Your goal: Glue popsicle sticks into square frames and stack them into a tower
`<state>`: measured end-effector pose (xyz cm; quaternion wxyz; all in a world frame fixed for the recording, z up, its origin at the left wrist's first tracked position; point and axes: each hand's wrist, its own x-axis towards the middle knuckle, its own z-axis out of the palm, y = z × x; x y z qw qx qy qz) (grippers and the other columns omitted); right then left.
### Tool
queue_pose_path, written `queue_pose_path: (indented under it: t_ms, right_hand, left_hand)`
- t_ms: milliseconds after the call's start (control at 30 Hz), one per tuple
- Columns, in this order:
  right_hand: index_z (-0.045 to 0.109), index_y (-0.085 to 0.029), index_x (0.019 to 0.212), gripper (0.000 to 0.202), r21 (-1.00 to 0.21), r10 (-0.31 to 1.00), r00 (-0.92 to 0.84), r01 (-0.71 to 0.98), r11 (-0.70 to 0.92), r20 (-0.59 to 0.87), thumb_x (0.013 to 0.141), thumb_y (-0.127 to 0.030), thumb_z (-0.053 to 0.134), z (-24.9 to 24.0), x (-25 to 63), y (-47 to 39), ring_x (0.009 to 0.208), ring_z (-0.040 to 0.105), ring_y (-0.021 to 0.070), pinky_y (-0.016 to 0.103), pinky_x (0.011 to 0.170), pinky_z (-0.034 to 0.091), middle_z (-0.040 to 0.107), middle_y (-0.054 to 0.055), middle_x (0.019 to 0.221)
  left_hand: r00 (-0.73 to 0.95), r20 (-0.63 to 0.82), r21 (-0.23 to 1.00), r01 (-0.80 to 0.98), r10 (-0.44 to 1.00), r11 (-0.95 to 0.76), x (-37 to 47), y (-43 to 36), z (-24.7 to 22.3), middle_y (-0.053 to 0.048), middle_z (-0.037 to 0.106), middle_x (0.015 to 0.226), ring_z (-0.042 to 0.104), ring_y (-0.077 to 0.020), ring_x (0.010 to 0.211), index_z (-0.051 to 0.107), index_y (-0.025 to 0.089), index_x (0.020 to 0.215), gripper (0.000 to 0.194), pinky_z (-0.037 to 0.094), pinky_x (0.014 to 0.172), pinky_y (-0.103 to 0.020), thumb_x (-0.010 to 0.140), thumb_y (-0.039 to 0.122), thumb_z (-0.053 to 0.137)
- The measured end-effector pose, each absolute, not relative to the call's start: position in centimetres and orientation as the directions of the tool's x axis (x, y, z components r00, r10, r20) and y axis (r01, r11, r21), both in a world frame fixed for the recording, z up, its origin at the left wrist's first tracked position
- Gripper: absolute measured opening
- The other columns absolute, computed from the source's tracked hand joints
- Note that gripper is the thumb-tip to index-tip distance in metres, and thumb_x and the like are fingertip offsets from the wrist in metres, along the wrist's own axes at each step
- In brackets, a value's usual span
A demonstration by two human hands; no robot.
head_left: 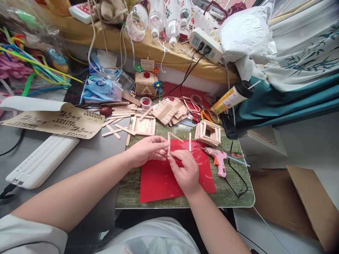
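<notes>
Left hand (149, 151): fingertips grasping the upright side of an angled craft-stick piece (169, 138).
Right hand (186, 171): pinching that piece's lower end, thumb and forefinger.
Piece location: held up between both hands, over upper left part of red sheet (161, 181).
Done: two sticks meet at top corner, look joined; stack of square stick frames (208, 133) behind sheet's right corner, looks assembled.
Left: piece has a gap on its right side, seems unfinished; can't tell if a third stick is fixed under right hand.
Loose craft stick (190, 142): right of piece, across sheet's top edge, unattached.
Pink glue gun (219, 158): lying on surface (129, 190) right of sheet, untouched.
Spare craft sticks (122, 114): scattered beyond left hand, unused.
</notes>
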<state>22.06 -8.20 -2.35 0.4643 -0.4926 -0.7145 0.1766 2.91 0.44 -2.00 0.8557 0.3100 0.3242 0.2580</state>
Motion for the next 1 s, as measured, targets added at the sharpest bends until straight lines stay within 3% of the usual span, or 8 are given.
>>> queue_pose_path:
  t_ms: [100,300,567,667,800,900,1000]
  right_hand:
    - [0.074,-0.029,0.116,0.022,-0.740,0.872,-0.045,0.510,0.439,0.487,0.097,-0.018,0.073,-2.6,22.2,-8.1,0.097,0.071,0.0238,0.044,0.088,0.058,0.076,0.006,0.104]
    - [0.075,-0.028,0.109,0.018,-0.806,0.891,0.017,0.434,0.403,0.455,0.094,-0.019,0.077,-2.7,22.3,-7.9,0.094,0.071,0.0222,0.041,0.085,0.060,0.075,0.005,0.100]
    - [0.074,-0.028,0.111,0.023,-0.772,0.866,-0.008,0.449,0.451,0.501,0.094,-0.014,0.075,-2.5,22.6,-7.9,0.093,0.071,0.0210,0.040,0.084,0.060,0.074,0.004,0.100]
    - [0.073,-0.030,0.113,0.026,-0.678,0.823,-0.012,0.559,0.477,0.568,0.092,-0.014,0.077,-2.2,22.8,-7.9,0.098,0.070,0.0233,0.043,0.089,0.059,0.074,0.005,0.103]
    - [0.069,-0.033,0.120,0.042,-0.475,0.683,0.060,0.763,0.439,0.728,0.084,-0.020,0.086,-2.1,23.0,-8.2,0.120,0.060,0.0320,0.059,0.109,0.049,0.069,0.008,0.122]
    - [0.059,-0.033,0.134,0.055,-0.595,0.696,0.180,0.688,0.416,0.695,0.085,-0.026,0.083,-2.6,22.8,-8.3,0.127,0.057,0.0344,0.062,0.111,0.048,0.061,0.013,0.134]
    - [0.053,-0.027,0.136,0.050,-0.851,0.810,0.334,0.397,0.344,0.483,0.092,-0.032,0.076,-3.5,22.5,-8.0,0.114,0.066,0.0285,0.051,0.098,0.060,0.062,0.014,0.128]
  left_hand:
    - [0.701,-0.418,0.691,-0.168,0.579,0.703,2.6,0.4,-2.0,-0.001,0.068,0.083,0.067,-0.0106,0.075,0.069,0.015,0.095,0.035,0.061,0.073,-0.025,0.079,0.036,0.092]
    - [0.704,-0.397,0.719,-0.159,0.589,0.676,2.8,0.3,-2.4,-0.003,0.073,0.088,0.070,-0.0121,0.078,0.070,0.016,0.096,0.033,0.062,0.077,-0.027,0.080,0.034,0.092]
    - [0.722,-0.425,0.695,-0.126,0.546,0.708,3.3,0.2,-2.0,-0.002,0.072,0.084,0.071,-0.0120,0.079,0.070,0.014,0.093,0.033,0.063,0.079,-0.026,0.076,0.029,0.095]
    - [0.715,-0.436,0.676,-0.139,0.546,0.723,3.3,0.2,-2.1,-0.003,0.073,0.087,0.072,-0.0127,0.082,0.071,0.014,0.095,0.033,0.064,0.081,-0.026,0.076,0.028,0.095]
    - [0.674,-0.460,0.645,-0.194,0.579,0.739,3.3,0.4,-2.0,-0.002,0.072,0.087,0.072,-0.0113,0.080,0.073,0.014,0.098,0.035,0.063,0.081,-0.024,0.073,0.023,0.096]
    - [0.632,-0.469,0.643,-0.234,0.616,0.729,3.4,0.4,-1.8,-0.001,0.072,0.083,0.072,-0.0103,0.076,0.075,0.015,0.099,0.036,0.062,0.080,-0.023,0.071,0.022,0.097]
    - [0.582,-0.434,0.699,-0.264,0.688,0.664,3.6,0.1,-2.1,-0.001,0.073,0.085,0.072,-0.0107,0.077,0.076,0.016,0.098,0.034,0.061,0.079,-0.023,0.071,0.023,0.097]
